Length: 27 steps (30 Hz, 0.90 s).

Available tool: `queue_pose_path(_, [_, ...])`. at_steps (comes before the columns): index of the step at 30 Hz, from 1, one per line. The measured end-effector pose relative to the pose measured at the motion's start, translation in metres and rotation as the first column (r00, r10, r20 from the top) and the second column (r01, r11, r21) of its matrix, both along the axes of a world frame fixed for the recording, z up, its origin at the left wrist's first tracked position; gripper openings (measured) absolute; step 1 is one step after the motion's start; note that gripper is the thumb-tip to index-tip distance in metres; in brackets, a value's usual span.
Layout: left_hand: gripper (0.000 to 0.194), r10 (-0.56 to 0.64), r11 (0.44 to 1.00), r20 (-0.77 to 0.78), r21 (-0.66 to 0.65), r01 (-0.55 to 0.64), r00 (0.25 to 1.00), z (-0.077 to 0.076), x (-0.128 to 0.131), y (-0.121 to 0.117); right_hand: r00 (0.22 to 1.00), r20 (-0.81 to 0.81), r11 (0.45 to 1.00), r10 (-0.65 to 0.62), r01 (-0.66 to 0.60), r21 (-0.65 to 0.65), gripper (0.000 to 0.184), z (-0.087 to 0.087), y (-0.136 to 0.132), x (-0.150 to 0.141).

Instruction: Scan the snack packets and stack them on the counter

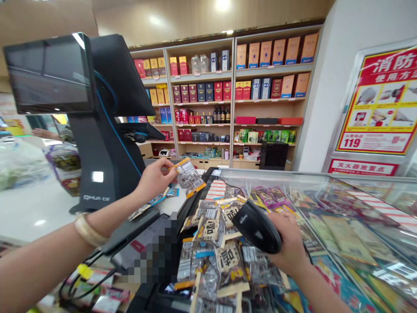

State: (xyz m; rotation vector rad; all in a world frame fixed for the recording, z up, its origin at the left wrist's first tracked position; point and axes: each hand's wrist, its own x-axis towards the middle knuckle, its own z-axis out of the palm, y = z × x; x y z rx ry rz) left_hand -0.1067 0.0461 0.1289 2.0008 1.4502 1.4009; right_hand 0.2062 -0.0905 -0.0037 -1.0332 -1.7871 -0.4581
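Observation:
My left hand (159, 176) pinches the corner of a small clear snack packet (189, 177) with orange ends, holding it up beside the counter screen's stand. A printed label shows on the packet's face. My right hand (288, 239) is wrapped round a black barcode scanner (257, 228), whose head points left toward the packets. Below the scanner lies a heap of small snack packets (230, 265), some with cream edges and dark printing, others with orange or blue strips. The scanner's grip is mostly hidden behind my right hand.
At left stands a dark two-screen cash register (107, 130). A phone-like device (143, 243), partly blurred out, lies below my left forearm. A glass display counter (352, 217) with packaged goods extends right. Shelves (205, 102) of boxes and bottles line the back; a red sign (379, 100) hangs right.

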Motion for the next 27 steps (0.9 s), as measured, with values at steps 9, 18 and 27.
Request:
queue_pose_path(9, [0.019,-0.168,0.98,0.082,-0.092,0.175,0.982,0.001,0.05,-0.045,1.0,-0.011,0.998,-0.025,0.024,-0.058,0.022,0.0,0.0,-0.011])
queue_pose_path(18, [0.025,-0.217,0.967,0.09,-0.119,0.227,0.972,-0.001,0.062,-0.051,0.993,-0.114,0.998,-0.036,0.031,-0.045,0.022,0.003,0.004,-0.007])
queue_pose_path(27, [0.008,-0.582,0.803,-0.284,-0.051,0.594,0.762,-0.042,0.103,-0.09,0.9,-0.363,0.94,-0.241,0.31,0.145,0.015,0.004,0.016,0.024])
